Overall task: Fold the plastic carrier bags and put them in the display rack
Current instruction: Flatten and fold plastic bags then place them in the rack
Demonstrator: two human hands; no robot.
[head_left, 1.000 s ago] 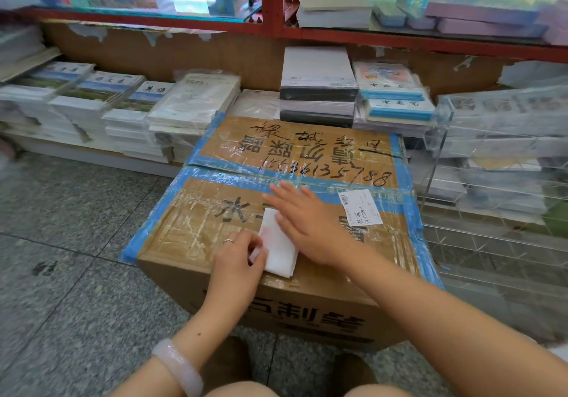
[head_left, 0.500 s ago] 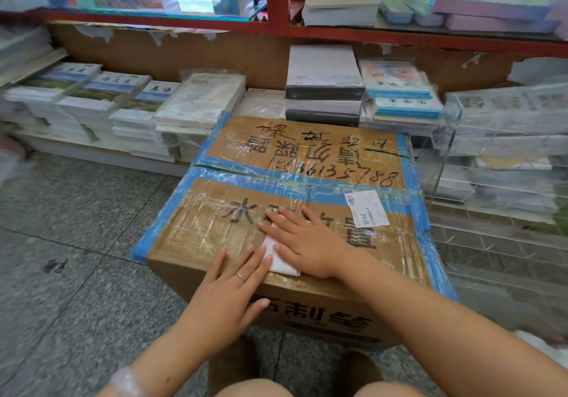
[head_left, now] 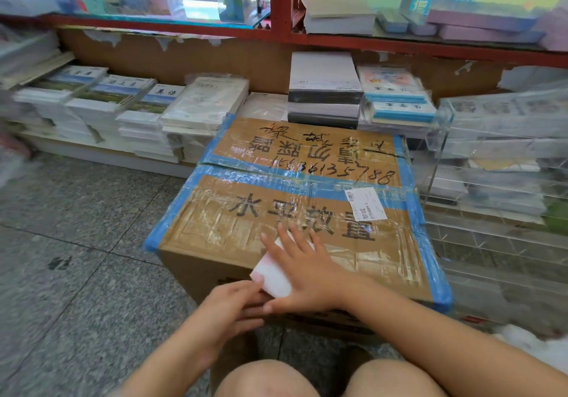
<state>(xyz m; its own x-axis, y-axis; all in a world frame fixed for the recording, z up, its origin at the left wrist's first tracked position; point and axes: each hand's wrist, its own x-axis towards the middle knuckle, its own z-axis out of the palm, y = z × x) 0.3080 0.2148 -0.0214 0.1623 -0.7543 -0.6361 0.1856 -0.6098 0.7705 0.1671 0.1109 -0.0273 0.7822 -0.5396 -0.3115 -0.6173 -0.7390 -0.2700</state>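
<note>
Folded bag [head_left: 270,276] slid nearer — overhanging box [head_left: 215,233] edge, long axis diagonal

White folded bag [head_left: 272,275], brown box [head_left: 307,212] blue-taped, grey speckled floor [head_left: 76,243]

A single head-worn wide-angle camera looked forward and steeply down from above the person's knees, which filled the bottom edge of the frame, onto a taped cardboard box [head_left: 295,199] standing on the floor directly ahead. The view sat close to the box top, where the left hand [head_left: 227,310] and right hand [head_left: 307,270] appeared large in the lower centre, while the book stacks [head_left: 129,110] and red shelf frame [head_left: 282,6] lay farther off along the upper part (straight lines there bowed noticeably from lens distortion). No second view was supplied, so no overlap existed.
</note>
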